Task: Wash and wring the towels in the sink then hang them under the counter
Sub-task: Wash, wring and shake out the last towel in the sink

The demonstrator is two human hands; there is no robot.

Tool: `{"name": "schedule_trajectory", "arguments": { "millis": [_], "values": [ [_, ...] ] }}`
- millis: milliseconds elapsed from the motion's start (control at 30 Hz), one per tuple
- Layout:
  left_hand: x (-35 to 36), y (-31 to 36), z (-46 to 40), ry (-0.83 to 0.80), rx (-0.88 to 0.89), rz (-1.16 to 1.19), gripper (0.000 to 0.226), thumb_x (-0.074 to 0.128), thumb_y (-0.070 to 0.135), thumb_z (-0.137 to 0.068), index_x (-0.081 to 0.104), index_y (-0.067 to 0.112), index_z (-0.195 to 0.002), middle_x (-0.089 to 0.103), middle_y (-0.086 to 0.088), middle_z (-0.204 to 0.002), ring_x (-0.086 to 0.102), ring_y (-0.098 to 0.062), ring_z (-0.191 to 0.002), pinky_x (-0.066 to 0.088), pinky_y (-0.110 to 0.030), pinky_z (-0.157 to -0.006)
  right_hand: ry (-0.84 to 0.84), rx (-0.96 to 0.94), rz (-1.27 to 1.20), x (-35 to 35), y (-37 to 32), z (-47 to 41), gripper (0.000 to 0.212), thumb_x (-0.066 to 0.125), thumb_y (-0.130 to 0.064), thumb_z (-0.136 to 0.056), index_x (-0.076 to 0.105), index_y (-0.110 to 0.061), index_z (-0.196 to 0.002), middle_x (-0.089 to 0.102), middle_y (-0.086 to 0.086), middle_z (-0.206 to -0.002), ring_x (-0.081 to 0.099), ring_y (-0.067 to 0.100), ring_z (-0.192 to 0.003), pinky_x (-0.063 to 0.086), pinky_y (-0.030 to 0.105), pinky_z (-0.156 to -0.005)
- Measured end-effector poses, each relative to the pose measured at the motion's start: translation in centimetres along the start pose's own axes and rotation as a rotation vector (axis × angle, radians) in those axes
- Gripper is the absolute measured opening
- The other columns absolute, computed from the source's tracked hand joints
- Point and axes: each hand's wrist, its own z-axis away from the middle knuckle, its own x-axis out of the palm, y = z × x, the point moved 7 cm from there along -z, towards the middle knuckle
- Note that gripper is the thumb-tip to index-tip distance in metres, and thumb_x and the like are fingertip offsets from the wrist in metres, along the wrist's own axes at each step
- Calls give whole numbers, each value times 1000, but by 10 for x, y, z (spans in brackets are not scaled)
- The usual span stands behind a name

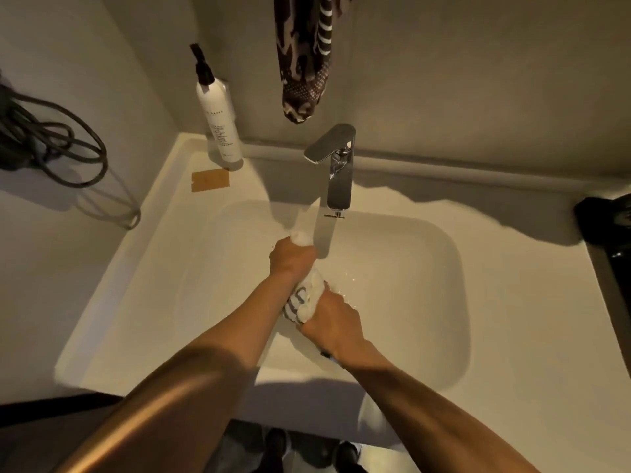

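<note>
A white towel (309, 297) with a grey stripe is twisted into a tight roll over the white sink (426, 302). My left hand (290, 259) grips its far end, and a bit of cloth sticks out above the fist. My right hand (333, 324) grips the near end. Both hands are closed around the towel, just below the chrome faucet (338, 172). Drops of water lie on the basin beside the towel. The space under the counter is hidden from view.
A white pump bottle (220, 117) stands at the back left of the counter, beside a tan card (209, 179). A dark patterned cloth (304, 56) hangs on the wall above the faucet. Black cables (51, 141) hang at the left. A black object (611, 227) sits at the right edge.
</note>
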Motion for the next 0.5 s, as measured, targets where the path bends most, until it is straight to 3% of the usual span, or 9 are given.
{"name": "schedule_trajectory", "arguments": {
  "millis": [133,333,400,500],
  "values": [
    [1,7,0,54,6,-30,11,61,16,-87,56,15,-97,67,-14,-113,57,-27,-92,43,-30,-75,65,15,48,0,1,-5,56,51,-59,-87,44,-28,-133,65,-2,-121,67,25,-107,55,39,-88],
    [2,4,8,82,2,-12,31,61,19,-88,63,8,-117,67,-14,-118,61,-30,-102,43,-30,-76,58,2,103,-1,8,-5,55,56,-53,-91,44,-24,-136,66,1,-124,68,25,-105,55,37,-87],
    [0,9,15,29,74,12,33,64,21,-88,58,14,-120,65,-11,-118,60,-25,-97,44,-28,-76,-2,23,8,1,11,3,63,58,-53,-89,40,-26,-142,63,-1,-129,66,23,-109,54,34,-88],
    [-8,4,35,-159,91,292,54,74,32,-85,41,28,-128,61,-4,-118,63,-17,-95,52,-30,-75,-84,22,-194,-8,19,17,83,70,-49,-76,36,-30,-149,60,-9,-132,63,15,-114,51,29,-95]
  ]
}}
